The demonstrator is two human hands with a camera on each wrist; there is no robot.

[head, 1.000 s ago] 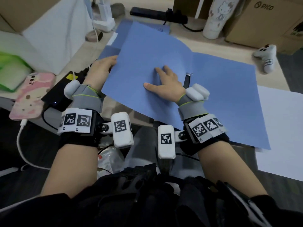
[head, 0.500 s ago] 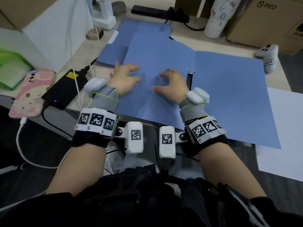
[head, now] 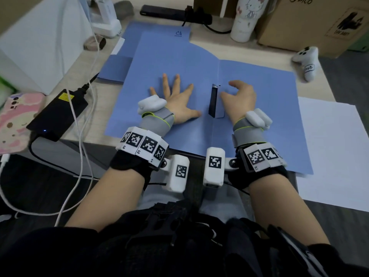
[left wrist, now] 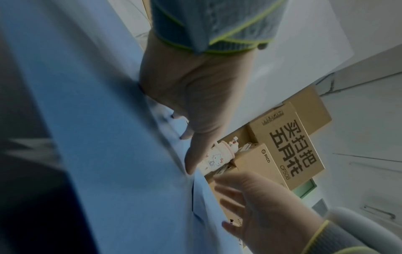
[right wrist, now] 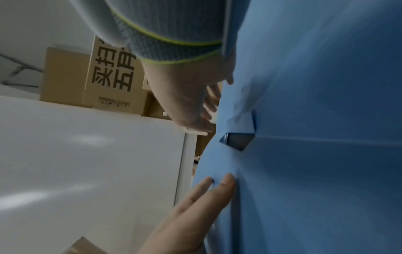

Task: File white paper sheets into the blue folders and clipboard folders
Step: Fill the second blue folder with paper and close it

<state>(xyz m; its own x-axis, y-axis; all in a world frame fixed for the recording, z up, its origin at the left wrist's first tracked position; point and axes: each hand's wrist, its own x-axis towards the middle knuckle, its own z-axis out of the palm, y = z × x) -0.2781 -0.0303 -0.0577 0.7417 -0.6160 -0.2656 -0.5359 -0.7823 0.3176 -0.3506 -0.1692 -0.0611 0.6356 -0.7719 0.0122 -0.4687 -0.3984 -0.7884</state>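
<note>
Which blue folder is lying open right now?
The front blue folder, spread flat under both hands, its dark clip exposed at the fold. The rear folder lies mostly covered behind it.

Your head camera looks steeply down from above the desk edge, facing twelve o'clock. Each wrist camera sits close along the blue folder (head: 179, 62), facing twelve o'clock. All three share its centre fold.

Left hand (left wrist: 191, 96) flat on blue folder (left wrist: 104, 137)
</note>
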